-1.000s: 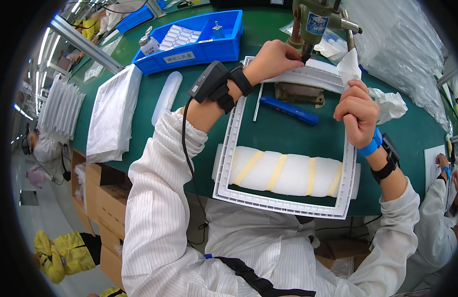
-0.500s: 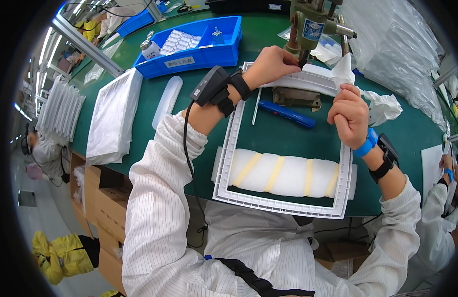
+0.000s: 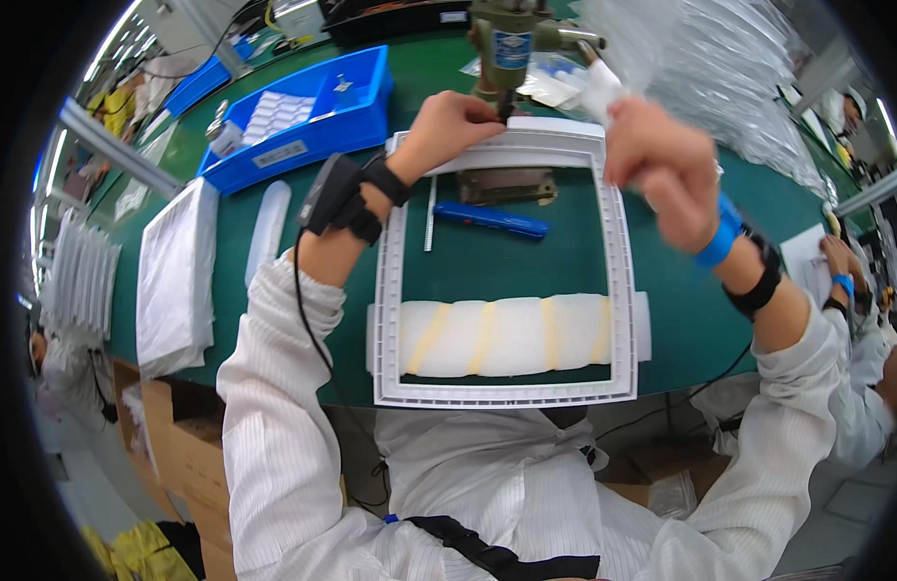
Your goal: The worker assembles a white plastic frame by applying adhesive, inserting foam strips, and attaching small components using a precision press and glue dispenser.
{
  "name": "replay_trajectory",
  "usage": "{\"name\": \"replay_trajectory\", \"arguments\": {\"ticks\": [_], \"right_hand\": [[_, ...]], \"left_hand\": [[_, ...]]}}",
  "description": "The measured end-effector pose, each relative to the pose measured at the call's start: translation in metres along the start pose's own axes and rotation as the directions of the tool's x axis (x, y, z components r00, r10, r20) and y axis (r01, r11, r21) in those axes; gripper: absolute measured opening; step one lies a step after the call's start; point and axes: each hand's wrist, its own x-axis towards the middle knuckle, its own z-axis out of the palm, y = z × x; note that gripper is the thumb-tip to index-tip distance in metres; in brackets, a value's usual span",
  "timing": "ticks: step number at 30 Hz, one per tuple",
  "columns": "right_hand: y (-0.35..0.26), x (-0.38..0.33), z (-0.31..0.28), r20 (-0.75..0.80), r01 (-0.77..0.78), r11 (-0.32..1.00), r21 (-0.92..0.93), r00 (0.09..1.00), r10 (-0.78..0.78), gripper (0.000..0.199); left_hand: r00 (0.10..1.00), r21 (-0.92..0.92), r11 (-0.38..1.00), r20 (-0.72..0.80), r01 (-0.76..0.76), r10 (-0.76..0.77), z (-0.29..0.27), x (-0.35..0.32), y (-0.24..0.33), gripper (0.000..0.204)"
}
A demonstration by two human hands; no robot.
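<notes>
A white rectangular plastic frame (image 3: 507,394) lies on the green table, its far bar under the tip of a green bench press (image 3: 511,48). My left hand (image 3: 453,128) rests on that far bar at the press tip, thumb and fingers pinched together; whatever is between them is hidden. Right of the press, my right hand (image 3: 666,169) is raised and smeared by motion, fingers curled round a white tissue-like piece (image 3: 601,89). Inside the frame opening are a blue pen-shaped tool (image 3: 492,221), a thin white strip (image 3: 430,218) and a metal block (image 3: 507,186) below the press.
A white foam roll with yellow bands (image 3: 511,336) lies under the frame's near part. Left are a blue bin (image 3: 323,145), a clear plastic case (image 3: 267,232) and a wrapped white stack (image 3: 177,281). Clear plastic bags (image 3: 720,87) lie back right. A co-worker's hand (image 3: 841,261) is far right.
The view has shifted, moving the table things leftward. My right hand has moved right and upward from the press with the white piece. My left hand keeps its pinch at the press tip.
</notes>
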Motion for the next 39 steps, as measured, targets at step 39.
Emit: {"name": "replay_trajectory", "arguments": {"ticks": [39], "right_hand": [[-0.029,-0.109,0.046,-0.113,-0.89,0.447,0.087,0.437,0.892,0.041]], "left_hand": [[0.986,0.199,0.973,-0.142,0.119,-0.092,-0.063,-0.189,-0.016,0.009]]}}
